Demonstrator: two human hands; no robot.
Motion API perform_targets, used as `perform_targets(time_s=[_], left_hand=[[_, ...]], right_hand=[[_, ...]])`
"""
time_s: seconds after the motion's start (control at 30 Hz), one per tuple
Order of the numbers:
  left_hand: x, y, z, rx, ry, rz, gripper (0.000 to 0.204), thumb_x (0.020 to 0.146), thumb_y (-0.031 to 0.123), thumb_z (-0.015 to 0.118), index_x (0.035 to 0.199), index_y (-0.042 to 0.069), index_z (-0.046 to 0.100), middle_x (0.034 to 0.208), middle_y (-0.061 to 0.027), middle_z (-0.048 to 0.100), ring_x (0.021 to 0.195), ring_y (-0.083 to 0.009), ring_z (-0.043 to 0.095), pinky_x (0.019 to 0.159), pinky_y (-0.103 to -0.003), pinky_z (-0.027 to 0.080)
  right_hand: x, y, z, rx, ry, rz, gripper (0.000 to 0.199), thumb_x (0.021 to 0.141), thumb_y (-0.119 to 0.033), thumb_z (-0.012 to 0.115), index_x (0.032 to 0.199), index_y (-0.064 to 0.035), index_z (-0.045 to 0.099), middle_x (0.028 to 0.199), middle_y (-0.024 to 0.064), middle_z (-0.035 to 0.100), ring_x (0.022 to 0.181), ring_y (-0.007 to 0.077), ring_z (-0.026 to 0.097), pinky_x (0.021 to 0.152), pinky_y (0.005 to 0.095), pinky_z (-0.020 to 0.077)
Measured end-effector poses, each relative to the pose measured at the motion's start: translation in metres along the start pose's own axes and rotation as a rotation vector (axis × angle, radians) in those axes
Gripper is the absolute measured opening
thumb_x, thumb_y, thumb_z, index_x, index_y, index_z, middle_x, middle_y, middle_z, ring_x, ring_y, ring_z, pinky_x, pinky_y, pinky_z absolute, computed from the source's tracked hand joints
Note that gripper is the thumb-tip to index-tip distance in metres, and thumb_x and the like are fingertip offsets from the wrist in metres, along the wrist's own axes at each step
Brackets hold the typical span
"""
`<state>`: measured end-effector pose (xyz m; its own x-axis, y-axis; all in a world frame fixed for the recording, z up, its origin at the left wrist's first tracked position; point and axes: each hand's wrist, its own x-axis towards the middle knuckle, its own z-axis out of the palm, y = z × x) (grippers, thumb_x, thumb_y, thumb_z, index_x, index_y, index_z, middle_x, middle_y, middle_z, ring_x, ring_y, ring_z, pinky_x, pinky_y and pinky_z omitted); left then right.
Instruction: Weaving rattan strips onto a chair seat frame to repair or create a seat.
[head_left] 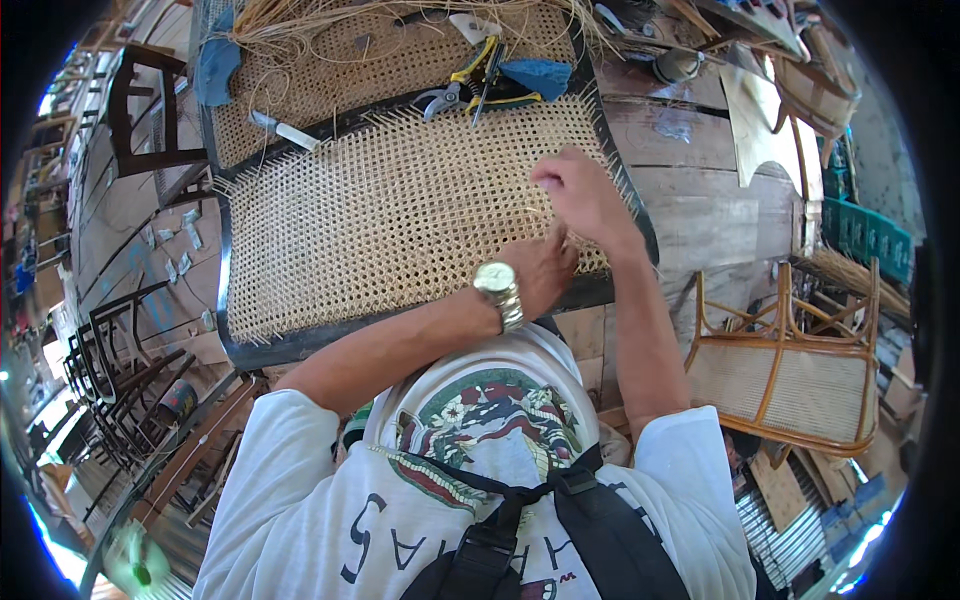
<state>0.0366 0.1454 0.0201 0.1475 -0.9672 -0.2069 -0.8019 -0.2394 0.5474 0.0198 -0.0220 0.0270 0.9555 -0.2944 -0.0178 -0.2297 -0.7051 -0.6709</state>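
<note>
A woven cane panel [370, 220] in a dark frame lies before me, with loose strand ends along its borders. My left hand [540, 275], with a metal watch [496, 285] on its wrist, rests low on the panel's right part. Its fingers are bunched together at the weave; what they pinch is hidden. Just above and to the right, my right hand [588, 200] is raised over the weave, fingers curled in. Any thin strand between them is too small to make out. Yellow-handled pruning shears [455, 90] and a slim pointed tool [487, 85] lie on the panel beyond.
A knife with a pale handle [290, 132] lies at the panel's upper left. Loose cane strands [300, 20] are heaped at the far end. Blue scraps [537, 76] lie near the shears. A rattan settee [780, 380] stands at right, dark chair frames [150, 110] at left.
</note>
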Motion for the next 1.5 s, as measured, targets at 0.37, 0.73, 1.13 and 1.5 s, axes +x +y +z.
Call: perform_targets(time_s=[0.37, 0.73, 1.13, 1.5], left_hand=[[-0.013, -0.092, -0.063, -0.112, -0.143, -0.481, 0.029, 0.098, 0.029, 0.049, 0.101, 0.005, 0.067, 0.083, -0.0200, 0.071, 0.080, -0.0376, 0.070, 0.072, -0.050, 0.055], [0.037, -0.072, -0.087, 0.284, -0.263, -0.289, 0.026, 0.091, 0.028, 0.061, 0.093, 0.006, 0.075, 0.089, -0.0182, 0.073, 0.086, -0.0339, 0.073, 0.073, -0.046, 0.058], [0.072, -0.062, -0.085, 0.356, -0.412, -0.275, 0.024, 0.084, 0.017, 0.062, 0.098, 0.005, 0.076, 0.095, -0.0205, 0.074, 0.091, -0.0352, 0.073, 0.076, -0.048, 0.059], [0.063, -0.085, -0.082, 0.164, -0.531, -0.382, 0.026, 0.094, 0.025, 0.058, 0.098, 0.005, 0.075, 0.081, -0.0136, 0.074, 0.073, -0.0243, 0.074, 0.070, -0.040, 0.058]], right_hand=[[0.003, 0.007, 0.004, 0.014, -0.336, 0.411, 0.016, 0.081, -0.015, 0.069, 0.085, 0.0006, 0.070, 0.073, 0.0120, 0.069, 0.064, 0.0200, 0.065, 0.062, 0.0339, 0.0507], [0.001, 0.003, 0.001, -0.010, -0.282, 0.460, 0.019, 0.072, -0.019, 0.064, 0.081, -0.0039, 0.071, 0.080, 0.0180, 0.070, 0.076, 0.0331, 0.068, 0.072, 0.0396, 0.0535], [0.016, 0.018, 0.007, 0.052, -0.416, 0.420, 0.016, 0.074, -0.017, 0.068, 0.075, -0.0012, 0.066, 0.066, 0.0120, 0.064, 0.063, 0.0199, 0.061, 0.060, 0.0350, 0.0488], [0.008, 0.020, 0.033, 0.018, -0.420, 0.337, 0.013, 0.075, -0.015, 0.069, 0.077, -0.0027, 0.068, 0.074, 0.0125, 0.068, 0.067, 0.0246, 0.065, 0.065, 0.0380, 0.0508]])
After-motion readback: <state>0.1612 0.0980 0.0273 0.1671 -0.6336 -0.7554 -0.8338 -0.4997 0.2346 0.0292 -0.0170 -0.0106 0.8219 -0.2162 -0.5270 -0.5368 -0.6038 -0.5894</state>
